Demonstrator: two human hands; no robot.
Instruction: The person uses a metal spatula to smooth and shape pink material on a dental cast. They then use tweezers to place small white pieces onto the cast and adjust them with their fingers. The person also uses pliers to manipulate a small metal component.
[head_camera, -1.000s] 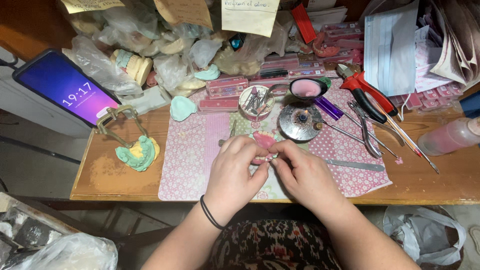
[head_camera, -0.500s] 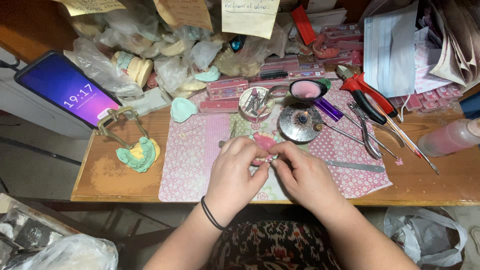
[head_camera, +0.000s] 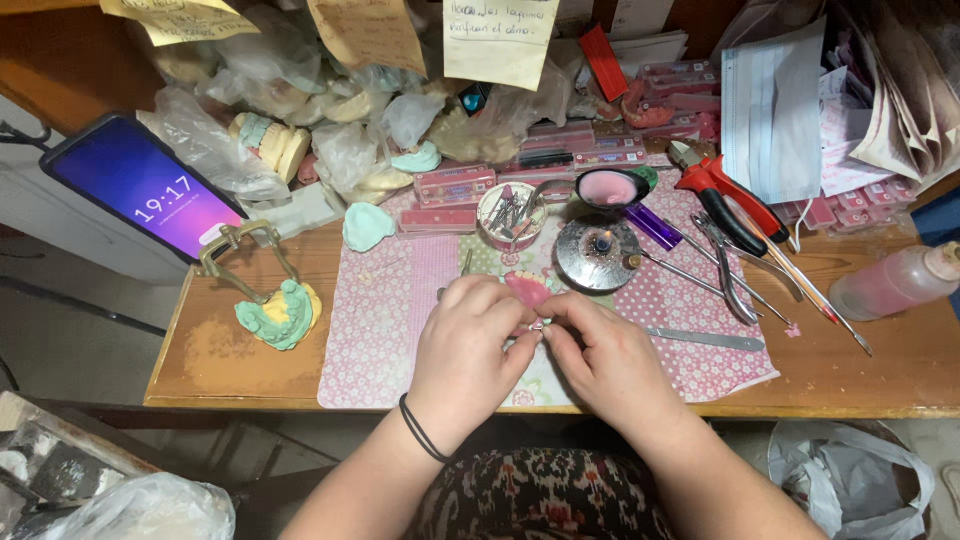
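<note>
On wooden bench (head_camera: 250, 375), pink mat (head_camera: 390, 320).

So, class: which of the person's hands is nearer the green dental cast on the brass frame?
Left. The left hand lies just right of the green dental cast; the right hand sits farther right, beyond it.

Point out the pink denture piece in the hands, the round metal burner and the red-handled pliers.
Pink denture piece (head_camera: 527, 289), head view, its exposed upper edge.
Round metal burner (head_camera: 597, 254), head view, its lid near the wick.
Red-handled pliers (head_camera: 722, 187), head view, the red handle.

Even, soft overhead light, sharp focus, mild wide-angle bending at the edges.
</note>
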